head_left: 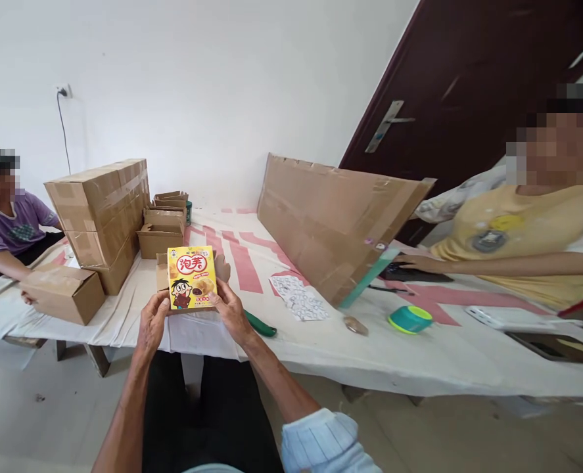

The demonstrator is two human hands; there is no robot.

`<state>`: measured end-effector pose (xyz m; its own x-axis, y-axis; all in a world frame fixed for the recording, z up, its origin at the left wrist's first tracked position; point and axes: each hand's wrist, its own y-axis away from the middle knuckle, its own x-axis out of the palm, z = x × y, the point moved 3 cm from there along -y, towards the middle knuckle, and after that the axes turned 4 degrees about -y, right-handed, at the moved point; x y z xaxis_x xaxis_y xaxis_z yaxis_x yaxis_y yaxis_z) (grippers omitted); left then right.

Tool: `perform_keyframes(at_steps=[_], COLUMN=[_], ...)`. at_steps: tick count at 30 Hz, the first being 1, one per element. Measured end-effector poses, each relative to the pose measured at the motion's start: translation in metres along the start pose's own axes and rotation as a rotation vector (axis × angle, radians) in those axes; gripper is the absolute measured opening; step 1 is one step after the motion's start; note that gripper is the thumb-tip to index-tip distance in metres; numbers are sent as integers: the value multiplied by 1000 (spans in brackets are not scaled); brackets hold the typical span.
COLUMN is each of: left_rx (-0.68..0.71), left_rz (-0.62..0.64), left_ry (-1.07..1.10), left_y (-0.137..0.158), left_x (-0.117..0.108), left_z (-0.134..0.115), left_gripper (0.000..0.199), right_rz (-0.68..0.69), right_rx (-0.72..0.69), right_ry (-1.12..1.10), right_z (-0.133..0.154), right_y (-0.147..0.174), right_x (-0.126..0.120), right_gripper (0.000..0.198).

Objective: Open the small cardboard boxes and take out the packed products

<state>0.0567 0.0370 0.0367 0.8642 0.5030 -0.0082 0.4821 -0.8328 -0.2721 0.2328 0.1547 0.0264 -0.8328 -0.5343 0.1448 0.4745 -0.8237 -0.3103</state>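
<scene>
Between the fingers (161, 303) of the left hand (151, 322) and those of the right hand (232, 314) is a yellow box (191, 277), its printed front facing the wearer, above the near edge of the counter (321, 358). Just behind it sits an open carton (162, 276), its flaps showing to either side; whether the two touch is unclear.

Beyond the fingers and slightly left stand smaller open cartons (161, 233), with a green container (188, 213) beside them. Left of the fingers, a stack of taped cartons (98, 220) walls off that side; nearer, a closed carton (67, 292) has a co-worker's hand (27, 294) at its far end.

Just right of the right fingers lies a curved green object (260, 324). Farther right come a patterned sheet (298, 299), a brown lump (355, 326) and a teal tub (410, 320). Past the sheet, a tall cardboard panel (338, 223) stands on the counter, partly screening off another person (498, 230) well to the right.

The left fingers grip the box's left edge, thumb at the front. The right fingers clamp its lower right corner, thumb on the printed face. The fingertips behind the box are hidden.
</scene>
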Motion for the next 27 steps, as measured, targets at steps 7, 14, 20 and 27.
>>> perform_keyframes(at_steps=[7,14,20,27], left_rx=[81,86,-4,-96], left_rz=[-47,51,-43,-69], left_ry=[-132,35,41,-29], left_y=[-37,-29,2,16], left_x=[5,14,4,-6], left_z=[3,-8,9,30], left_gripper=[61,79,84,87], right_rz=[-37,-6,-47,-80], right_rx=[52,-14,-1,71], right_ry=[-11,39,-124,-135], right_z=[-11,-5,-19,-50], right_y=[-31,-13,21,36], right_x=[-4,7,20,26], right_gripper=[90,87,77,78])
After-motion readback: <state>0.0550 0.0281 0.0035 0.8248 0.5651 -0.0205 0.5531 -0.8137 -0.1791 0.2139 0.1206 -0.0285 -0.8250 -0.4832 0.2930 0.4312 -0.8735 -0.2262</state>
